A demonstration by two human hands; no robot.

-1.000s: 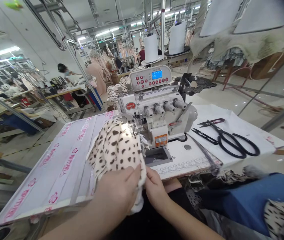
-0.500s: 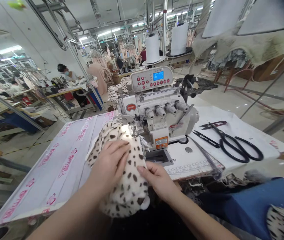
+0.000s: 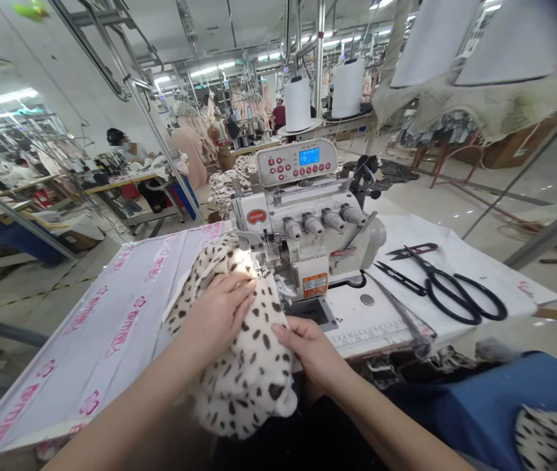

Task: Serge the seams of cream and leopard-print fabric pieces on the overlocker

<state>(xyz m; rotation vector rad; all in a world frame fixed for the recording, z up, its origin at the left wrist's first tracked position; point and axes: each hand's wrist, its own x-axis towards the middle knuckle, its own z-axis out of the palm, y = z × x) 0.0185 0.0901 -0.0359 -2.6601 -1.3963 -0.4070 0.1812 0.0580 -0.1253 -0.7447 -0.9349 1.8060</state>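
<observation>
Cream fabric with dark spots (image 3: pixel 259 353) lies at the lit needle area of a white sewing machine (image 3: pixel 308 222) and hangs over the table's front edge. My left hand (image 3: pixel 222 314) presses flat on the fabric, fingers together and pointing at the presser foot. Thumb and fingers of my right hand (image 3: pixel 308 343) pinch the fabric's right edge, in front of the machine's base. The machine's panel (image 3: pixel 298 161) has a lit blue display.
Black scissors (image 3: pixel 459 291) and two thread snips, one black (image 3: pixel 401 277) and one dark red (image 3: pixel 418 250), lie on white sheeting at the right. Thread cones (image 3: pixel 298 104) stand behind the machine. A person (image 3: pixel 124 144) sits at another machine, back left.
The view has shifted slightly. My left fingers are closer together on the fabric, and its lower part hangs a little differently. My right hand still pinches the edge.
</observation>
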